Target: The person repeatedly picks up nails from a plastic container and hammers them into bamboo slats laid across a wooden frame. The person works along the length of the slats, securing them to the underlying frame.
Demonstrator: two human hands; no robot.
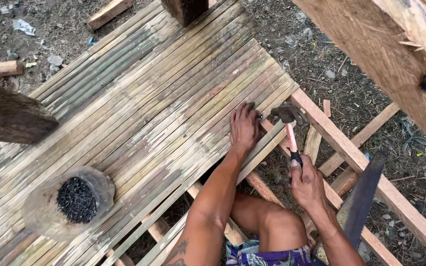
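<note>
**Hammer over the last slats**

The right hand grips a hammer by its handle, head raised just beside the left hand. That hand presses flat on the bamboo slats near their edge, fingers pinching something too small to tell. Well apart, a clear tub holds dark nails. A saw leans on the frame.

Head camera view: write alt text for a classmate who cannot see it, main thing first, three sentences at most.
A person's right hand grips a claw hammer while the left hand presses on bamboo slats laid over a wooden frame. A clear container of dark nails stands on the slats, and a handsaw rests on the frame by the right arm.
</note>
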